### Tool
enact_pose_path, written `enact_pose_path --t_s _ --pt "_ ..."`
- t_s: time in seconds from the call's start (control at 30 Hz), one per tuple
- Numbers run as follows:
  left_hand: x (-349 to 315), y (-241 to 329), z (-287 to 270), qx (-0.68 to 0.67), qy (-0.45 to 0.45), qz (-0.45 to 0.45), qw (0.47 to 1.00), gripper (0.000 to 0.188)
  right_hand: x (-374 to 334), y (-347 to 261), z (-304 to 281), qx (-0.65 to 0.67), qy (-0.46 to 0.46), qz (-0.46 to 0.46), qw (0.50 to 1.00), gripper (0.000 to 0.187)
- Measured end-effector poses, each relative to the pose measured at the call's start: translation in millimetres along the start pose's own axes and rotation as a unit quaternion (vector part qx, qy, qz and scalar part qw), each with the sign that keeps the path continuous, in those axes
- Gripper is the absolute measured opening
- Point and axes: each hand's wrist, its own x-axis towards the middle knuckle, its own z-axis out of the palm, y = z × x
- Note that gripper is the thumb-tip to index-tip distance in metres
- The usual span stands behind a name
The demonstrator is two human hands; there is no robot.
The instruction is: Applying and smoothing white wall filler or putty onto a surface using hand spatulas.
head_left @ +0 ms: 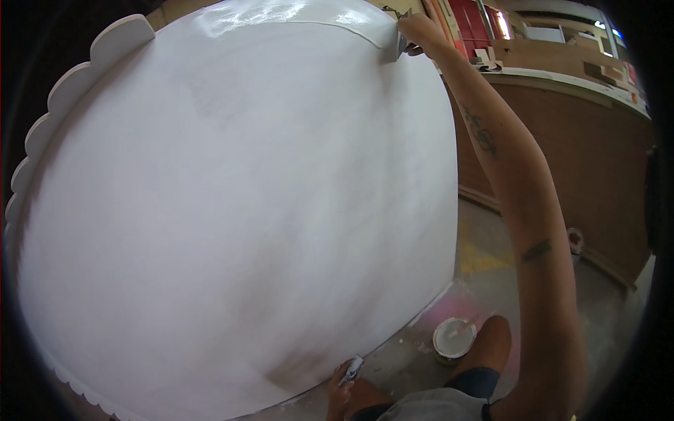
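You are in a workshop with a grey concrete floor (484,281) and a long brown wooden wall (562,154) on your right. A big white board (232,203) with a wavy, scalloped edge fills most of what you see. Your right hand (420,31) is stretched far up to the top of the board. Its fingers are closed tight around a flat putty knife (397,38), and the blade is pressed on the white face near a wet, shiny patch. Your left hand (345,393) is low, near the bottom edge of the board. Its fingers are wrapped around a second small scraper (353,368). A round tub of white filler (453,338) sits on the floor just beside your knee (491,344).
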Motion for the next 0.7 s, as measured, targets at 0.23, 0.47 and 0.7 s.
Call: enact_pose_path --t_s 0.23,0.47,0.7 --pt "-5.7 -23.9 -15.4 0.083 0.045 -0.023 0.995 0.057 -18.6 -92.1 33.4 -0.206 0.031 -0.098 0.973 0.029" --pt "16.8 57.6 8.8 0.097 -0.002 0.007 0.995 0.058 -46.0 -173.7 91.8 -0.194 0.132 -0.268 0.935 0.023" --pt "18.1 27.8 -7.7 0.017 0.004 0.059 0.998 0.057 -117.4 -257.5 129.0 -0.176 0.077 -0.337 0.922 0.019"
